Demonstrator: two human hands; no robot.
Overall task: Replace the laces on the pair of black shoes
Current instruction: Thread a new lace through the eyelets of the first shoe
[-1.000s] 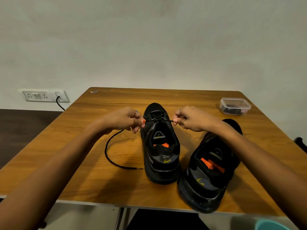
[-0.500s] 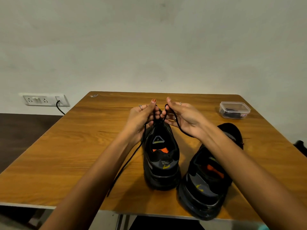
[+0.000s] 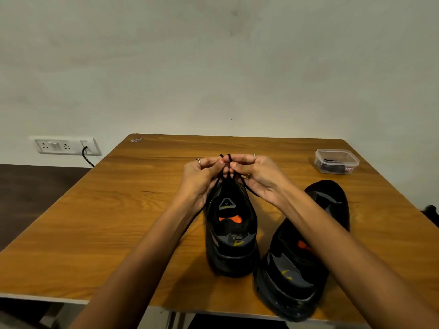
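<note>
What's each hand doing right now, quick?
Left hand: pinching one end of the black lace.
Right hand: pinching the other lace end above the left shoe.

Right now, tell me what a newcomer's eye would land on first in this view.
First, the two hands meeting at the table's middle: the left hand and right hand pinch the two ends of a black lace together above the left shoe. Next, the second shoe lies beside it at the right, toward the near edge. Last, a small clear lidded box sits at the wooden table's far right corner.
</note>
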